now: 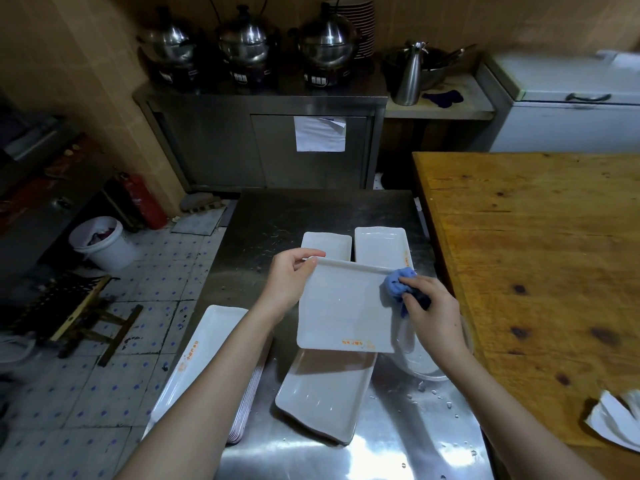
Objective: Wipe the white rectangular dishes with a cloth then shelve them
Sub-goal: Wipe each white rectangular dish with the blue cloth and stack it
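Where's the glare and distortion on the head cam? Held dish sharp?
Head view: bright glare on the steel table near the bottom edge. Head view: wide-angle distortion bows the wooden table edge. Head view: the back pots are dim. Head view: the held dish, gripped by the left hand, and the blue cloth in the right hand read sharp.

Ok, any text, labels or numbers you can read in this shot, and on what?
Nothing reads clearly.
Held dish: orange print near its front edge, blurred.
Far-right dish: orange print on its right rim, blurred.
Left dish stack: orange print, blurred.
Paper on cabinet door: no writing legible.
Fire extinguisher: label too small.
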The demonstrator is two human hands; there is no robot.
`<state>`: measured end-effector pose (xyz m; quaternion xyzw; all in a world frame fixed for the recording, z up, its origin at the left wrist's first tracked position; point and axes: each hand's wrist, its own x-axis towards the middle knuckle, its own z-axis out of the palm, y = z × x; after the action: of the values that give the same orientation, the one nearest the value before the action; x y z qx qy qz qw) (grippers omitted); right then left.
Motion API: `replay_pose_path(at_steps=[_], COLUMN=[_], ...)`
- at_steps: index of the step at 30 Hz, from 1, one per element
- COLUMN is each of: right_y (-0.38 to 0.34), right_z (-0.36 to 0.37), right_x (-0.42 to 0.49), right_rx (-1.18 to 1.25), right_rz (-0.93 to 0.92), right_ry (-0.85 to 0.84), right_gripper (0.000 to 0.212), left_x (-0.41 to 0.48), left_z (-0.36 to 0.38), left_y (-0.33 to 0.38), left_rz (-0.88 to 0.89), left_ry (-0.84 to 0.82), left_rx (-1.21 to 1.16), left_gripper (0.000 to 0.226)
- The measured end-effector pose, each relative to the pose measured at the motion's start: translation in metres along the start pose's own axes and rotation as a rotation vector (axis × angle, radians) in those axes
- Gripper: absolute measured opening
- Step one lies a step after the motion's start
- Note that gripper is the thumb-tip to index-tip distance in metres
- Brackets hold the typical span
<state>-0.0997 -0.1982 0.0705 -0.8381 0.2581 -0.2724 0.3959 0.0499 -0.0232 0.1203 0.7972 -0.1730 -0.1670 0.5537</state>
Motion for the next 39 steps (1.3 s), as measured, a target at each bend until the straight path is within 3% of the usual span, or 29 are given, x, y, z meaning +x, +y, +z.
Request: replay_pose_path(at_steps=[10,19,34,39], right_y=[-0.027,-0.049,-0.016,-0.042], right_z=[0.029,0.051,0.021,0.044], right_x=[0.002,-0.010,0.008,-0.002], right_rx=[0.027,-0.006,-0.081,-0.066], right_rz=[-0.051,-0.287,-0.006,-0.044], right_ry=[-0.052,-0.158,0.038,-0.045], right_gripper=[0.029,0.033,0.031,0.033], left_x=[-0.008,-0.009,-0.010,-0.006], left_z=[0.014,0.015,0.006,0.018], left_y=[0.004,0.001,0.003,0.003], left_rz=[-0.037,-0.053,-0.087,-0.119], left_ry=[0.043,0.035,0.061,0.059], left_rx=[-0.018,0.019,-0.162,-0.132], left_gripper=[0.021,0.025,0.016,0.018])
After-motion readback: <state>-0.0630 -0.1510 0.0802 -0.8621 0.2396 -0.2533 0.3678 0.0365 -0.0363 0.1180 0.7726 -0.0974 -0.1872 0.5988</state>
